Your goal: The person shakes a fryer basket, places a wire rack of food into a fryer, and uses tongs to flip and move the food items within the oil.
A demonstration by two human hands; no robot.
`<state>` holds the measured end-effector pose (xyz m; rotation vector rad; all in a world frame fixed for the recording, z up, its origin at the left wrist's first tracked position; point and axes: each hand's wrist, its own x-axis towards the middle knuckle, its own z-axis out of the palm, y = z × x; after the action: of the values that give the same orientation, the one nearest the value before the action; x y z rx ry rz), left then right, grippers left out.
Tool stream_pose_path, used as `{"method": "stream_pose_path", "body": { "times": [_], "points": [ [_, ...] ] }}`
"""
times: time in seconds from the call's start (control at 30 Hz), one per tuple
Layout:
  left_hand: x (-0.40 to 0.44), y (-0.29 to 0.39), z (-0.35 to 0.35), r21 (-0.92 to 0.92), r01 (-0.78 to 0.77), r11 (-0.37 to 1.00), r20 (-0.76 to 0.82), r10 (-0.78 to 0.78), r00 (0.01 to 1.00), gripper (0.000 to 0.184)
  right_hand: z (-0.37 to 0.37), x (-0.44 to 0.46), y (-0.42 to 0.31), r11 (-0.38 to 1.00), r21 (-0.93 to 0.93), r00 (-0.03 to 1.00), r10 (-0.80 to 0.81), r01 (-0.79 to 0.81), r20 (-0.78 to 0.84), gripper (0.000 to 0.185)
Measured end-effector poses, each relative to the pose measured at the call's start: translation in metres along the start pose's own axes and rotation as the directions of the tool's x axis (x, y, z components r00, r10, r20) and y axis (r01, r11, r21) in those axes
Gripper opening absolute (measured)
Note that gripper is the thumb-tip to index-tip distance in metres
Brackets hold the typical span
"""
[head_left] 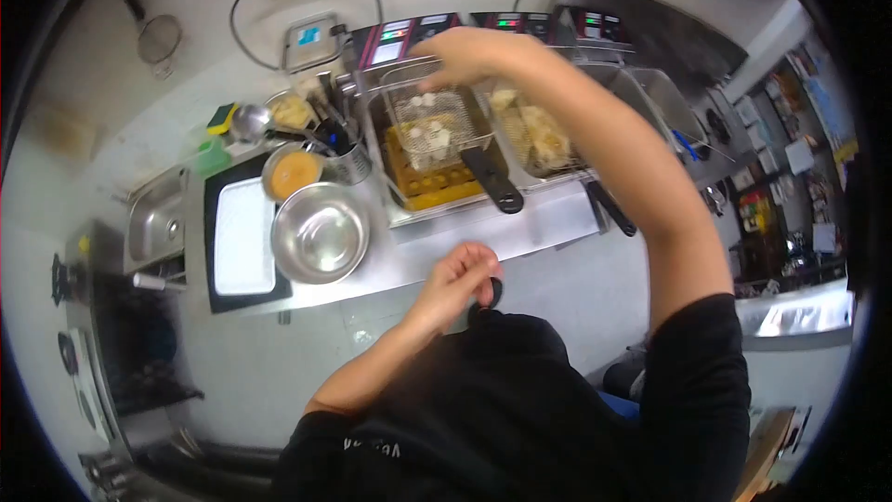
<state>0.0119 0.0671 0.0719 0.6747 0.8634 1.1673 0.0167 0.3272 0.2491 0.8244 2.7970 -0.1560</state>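
Observation:
My right hand (457,54) reaches across the left fryer, fingers stretched toward its control panel (388,44) and thumb apart. It looks slightly blurred; whether the fingertips touch the panel I cannot tell. Below it, a wire frying basket (429,125) with a black handle (492,181) holds several pale pieces over yellow-brown oil (437,188). My left hand (460,274) is in front of my body with its fingers curled together; anything inside is hidden. A small black object (491,295) shows beside it. Another basket (539,135), partly behind my right forearm, holds golden fried pieces.
Left of the fryer stand a steel bowl (321,233), a bowl of orange liquid (295,175), a utensil container (350,165) and a white tray (245,234). A sink (156,223) lies further left. A strainer (159,37) hangs on the wall. Shelves (790,149) stand at right.

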Motion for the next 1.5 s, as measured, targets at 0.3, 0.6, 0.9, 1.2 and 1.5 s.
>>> {"method": "stream_pose_path", "body": {
  "times": [0.3, 0.6, 0.9, 1.2, 1.5],
  "points": [
    [0.082, -0.017, -0.167, 0.778, 0.170, 0.604, -0.625, 0.717, 0.310, 0.056, 0.002, -0.093, 0.028, 0.983, 0.037, 0.935, -0.157, 0.177, -0.318, 0.049],
    [0.102, 0.010, -0.161, 0.778, 0.480, 0.405, -0.611, 0.665, 0.429, 0.039, 0.033, -0.221, 0.145, 0.971, 0.219, 0.933, 0.168, -0.100, -0.317, 0.034],
    [0.047, 0.045, -0.054, 0.465, -0.146, 0.873, -0.696, 0.462, 0.549, 0.026, 0.252, -0.274, 0.215, 0.204, 0.777, 0.780, 0.377, -0.596, 0.499, 0.069],
    [0.026, 0.047, -0.008, 0.154, -0.490, 0.858, -0.728, 0.434, 0.532, 0.043, 0.274, -0.265, 0.204, -0.334, 0.839, 0.838, 0.199, -0.430, 0.509, 0.073],
    [0.019, 0.050, 0.013, 0.057, -0.660, 0.749, -0.560, 0.571, 0.600, 0.054, 0.277, -0.264, 0.198, -0.331, 0.907, 0.877, 0.311, -0.261, 0.366, 0.027]
  ]
}}
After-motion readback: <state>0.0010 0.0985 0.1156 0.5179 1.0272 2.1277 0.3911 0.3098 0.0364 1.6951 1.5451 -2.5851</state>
